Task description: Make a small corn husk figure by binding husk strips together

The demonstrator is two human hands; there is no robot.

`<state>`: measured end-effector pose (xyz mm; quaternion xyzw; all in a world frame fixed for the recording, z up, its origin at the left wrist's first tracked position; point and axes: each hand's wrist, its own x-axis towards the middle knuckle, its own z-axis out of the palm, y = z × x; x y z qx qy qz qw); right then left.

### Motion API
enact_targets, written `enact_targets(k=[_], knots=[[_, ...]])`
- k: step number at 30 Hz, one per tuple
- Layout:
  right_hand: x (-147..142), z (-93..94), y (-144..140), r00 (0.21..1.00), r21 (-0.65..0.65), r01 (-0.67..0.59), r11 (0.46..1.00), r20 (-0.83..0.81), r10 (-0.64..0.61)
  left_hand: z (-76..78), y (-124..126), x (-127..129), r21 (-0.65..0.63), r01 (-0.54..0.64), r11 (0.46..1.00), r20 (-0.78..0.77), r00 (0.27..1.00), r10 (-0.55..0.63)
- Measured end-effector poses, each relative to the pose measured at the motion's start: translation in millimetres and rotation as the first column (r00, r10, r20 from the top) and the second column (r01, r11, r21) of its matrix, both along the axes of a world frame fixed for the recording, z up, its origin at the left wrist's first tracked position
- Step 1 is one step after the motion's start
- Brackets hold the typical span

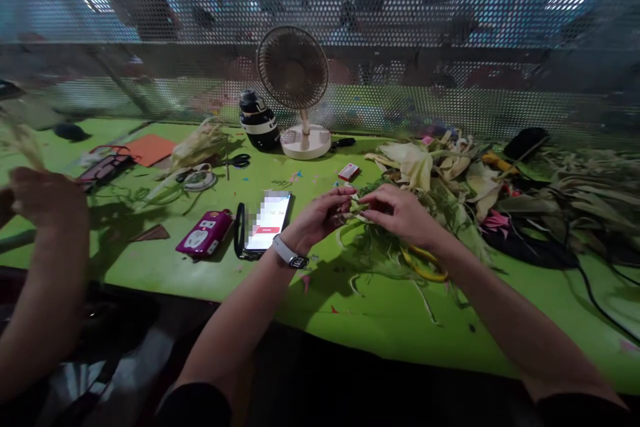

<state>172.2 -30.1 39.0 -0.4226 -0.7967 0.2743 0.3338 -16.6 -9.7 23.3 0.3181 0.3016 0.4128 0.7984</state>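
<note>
Both my hands meet above the green table, fingers pinched around a pale green strip of corn husk (356, 206). My left hand (323, 215), with a watch (291, 255) on its wrist, grips the strip from the left. From the other side my right hand (400, 212) pinches it with thumb and fingers. Thin green shreds lie beneath them. Just below my right hand is a yellow loop (424, 268), perhaps a scissors handle, partly covered by shreds. A heap of dried husks (413, 164) spreads behind and to the right.
A lit phone (270, 220) and a purple case (205, 234) lie left of my hands. Farther back stand a fan (305, 140) and a black bottle (259, 124) before a perforated screen. Another person's hand (37, 194) works at far left. Black cables run along the right.
</note>
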Motion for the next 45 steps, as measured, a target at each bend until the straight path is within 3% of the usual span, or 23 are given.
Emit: enact_targets(k=[3, 7, 12, 16, 24, 26, 30, 39, 42, 45], knots=[[1.8, 5.0, -9.3, 0.956, 0.194, 0.002, 0.981, 0.286, -0.059, 0.8, -1.8, 0.6, 0.019, 0.015, 1.000, -0.016, 1.000, -0.015], [3.1, 4.0, -13.3, 0.886, 0.251, 0.009, 0.968, 0.446, -0.124, 0.1, -4.5, 0.6, 0.024, 0.072, 0.997, -0.035, 0.997, -0.071], [7.9, 7.9, -13.4, 0.932, 0.229, 0.012, 0.973, 0.351, -0.094, -1.6, -5.3, -0.4, 0.013, 0.085, 0.996, 0.007, 0.996, -0.085], [8.6, 8.1, -15.7, 0.946, 0.161, -0.099, 0.982, 0.322, 0.043, -3.1, -4.1, 0.1, 0.015, 0.098, 0.995, 0.035, 0.995, -0.099], [-2.2, -17.8, -7.2, 0.935, 0.101, -0.201, 0.974, 0.316, 0.160, -9.3, -0.9, 1.7, 0.039, 0.130, 0.991, -0.003, 0.991, -0.130], [-3.6, -18.0, -8.7, 0.942, 0.151, -0.194, 0.969, 0.305, 0.141, -9.7, -2.9, 0.3, 0.048, 0.113, 0.992, -0.072, 0.991, -0.110], [-6.0, -15.0, -15.3, 0.943, 0.309, -0.071, 0.949, 0.332, -0.038, -7.7, -11.2, -4.3, 0.081, 0.050, 0.996, -0.223, 0.974, -0.031], [-15.3, -20.5, -14.1, 0.982, 0.029, -0.085, 0.996, 0.169, 0.078, -3.6, -22.3, -10.8, 0.273, 0.119, 0.955, -0.318, 0.948, -0.027], [-17.3, -19.5, -16.3, 0.994, -0.061, -0.047, 0.997, 0.094, 0.053, -2.8, -22.9, -12.0, 0.296, 0.133, 0.946, -0.346, 0.938, -0.024], [-19.3, -20.8, -18.0, 0.999, -0.070, 0.004, 0.998, 0.053, 0.000, -4.0, -22.6, -14.1, 0.284, 0.113, 0.952, -0.308, 0.951, -0.021]])
